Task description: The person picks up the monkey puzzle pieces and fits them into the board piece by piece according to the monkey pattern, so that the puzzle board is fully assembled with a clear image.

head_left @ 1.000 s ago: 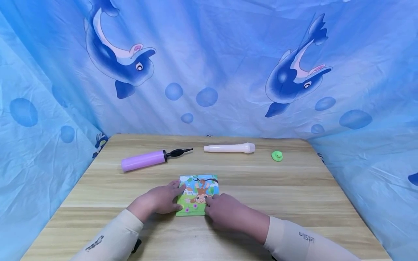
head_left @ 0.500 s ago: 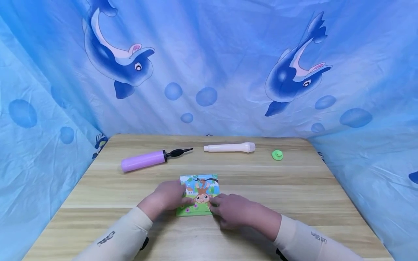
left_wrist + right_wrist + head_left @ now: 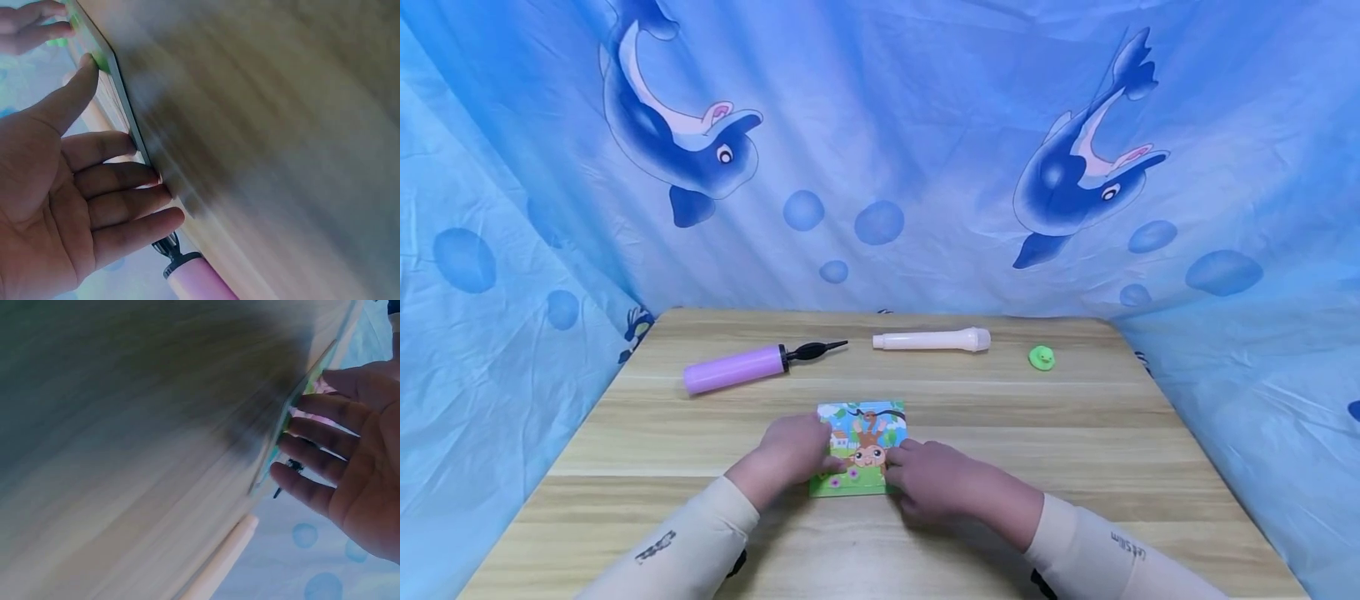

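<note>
A flat square board [image 3: 865,435] with a cartoon monkey picture, sky and flowers lies near the middle of the table. From its left side my left hand [image 3: 793,454] rests on it, thumb over the picture. The left wrist view shows that hand's nearly straight fingers [image 3: 125,203] along the board's dark edge [image 3: 128,115]. My right hand [image 3: 936,477] is at the right side, its fingertips over the picture's margin. In the right wrist view the fingers [image 3: 319,462] are extended and spread against the thin board. My hands cover parts of both side edges.
Behind the board lies a purple hand pump [image 3: 737,368] with a black nozzle. A pale pink microphone-shaped stick [image 3: 928,340] and a small green duck toy [image 3: 1042,358] lie to its right. A blue dolphin-print curtain [image 3: 880,167] stands behind the wooden table [image 3: 1075,442].
My left hand has moved right, farther over the picture. My right hand has shifted slightly right, off the monkey's face toward the board's right edge. The board stays nearly in place.
</note>
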A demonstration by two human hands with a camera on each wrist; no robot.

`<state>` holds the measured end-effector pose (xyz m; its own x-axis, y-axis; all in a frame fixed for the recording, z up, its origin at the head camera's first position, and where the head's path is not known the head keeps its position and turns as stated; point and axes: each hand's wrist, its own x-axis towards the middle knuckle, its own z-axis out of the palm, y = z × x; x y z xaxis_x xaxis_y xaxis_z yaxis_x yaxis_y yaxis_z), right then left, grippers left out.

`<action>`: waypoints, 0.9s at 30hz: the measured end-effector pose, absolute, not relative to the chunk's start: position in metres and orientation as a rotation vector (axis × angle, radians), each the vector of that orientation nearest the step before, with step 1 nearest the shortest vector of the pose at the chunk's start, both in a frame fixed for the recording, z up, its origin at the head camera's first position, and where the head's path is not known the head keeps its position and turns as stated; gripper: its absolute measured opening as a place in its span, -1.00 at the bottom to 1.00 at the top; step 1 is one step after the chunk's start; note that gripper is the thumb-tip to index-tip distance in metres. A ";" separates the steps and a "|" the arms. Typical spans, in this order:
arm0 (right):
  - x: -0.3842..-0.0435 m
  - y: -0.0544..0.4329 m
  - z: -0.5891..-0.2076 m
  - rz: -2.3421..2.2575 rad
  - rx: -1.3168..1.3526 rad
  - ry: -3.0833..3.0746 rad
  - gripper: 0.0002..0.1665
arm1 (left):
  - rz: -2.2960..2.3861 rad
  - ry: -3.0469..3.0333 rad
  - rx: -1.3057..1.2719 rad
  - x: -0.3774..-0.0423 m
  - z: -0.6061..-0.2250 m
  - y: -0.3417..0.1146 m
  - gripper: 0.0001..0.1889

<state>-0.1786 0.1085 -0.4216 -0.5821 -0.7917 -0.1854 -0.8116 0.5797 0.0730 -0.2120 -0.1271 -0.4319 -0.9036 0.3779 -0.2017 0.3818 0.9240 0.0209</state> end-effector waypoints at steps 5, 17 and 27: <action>-0.184 0.110 -0.425 0.172 -1.409 2.661 -0.60 | -0.055 2.876 0.590 -0.212 -0.432 -0.131 -0.43; -0.196 0.111 -0.423 0.012 -1.336 2.605 -0.61 | 0.288 2.796 0.586 -0.219 -0.428 -0.151 -0.41; -0.207 0.139 -0.391 -0.326 -1.167 2.807 -0.44 | 0.665 2.852 0.443 -0.225 -0.415 -0.180 -0.10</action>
